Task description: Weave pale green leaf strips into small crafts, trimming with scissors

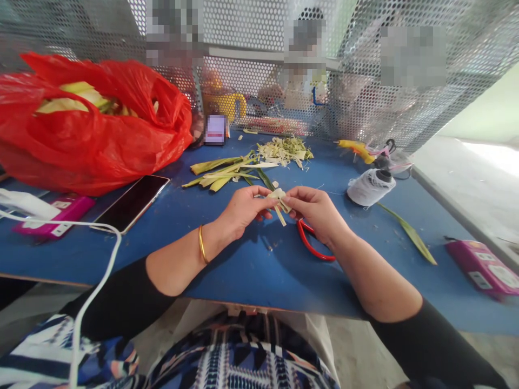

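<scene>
Between my two hands is a small pale piece of husk (279, 195) with a narrow strip hanging down. My left hand (248, 212) pinches it from the left, a gold bangle on the wrist. From the other side, my right hand (314, 212) grips the same piece between thumb and fingers. Partly under the right hand lies a pair of red-handled scissors (312, 248); the blades are hidden. Just beyond my hands, several long yellow-green husk leaves (221, 174) rest on the blue table (247, 275), beside a heap of pale trimmed pieces (286, 151).
A red plastic bag (133, 140) of husks fills the left, near a dark phone (133, 202), a magenta box (57, 216) and a white cable (115, 254). At right are a white thread spool (371, 188), a yellow glue gun (357, 150), a single leaf (413, 237) and another magenta box (484, 265). Perforated metal panels (251, 48) stand behind.
</scene>
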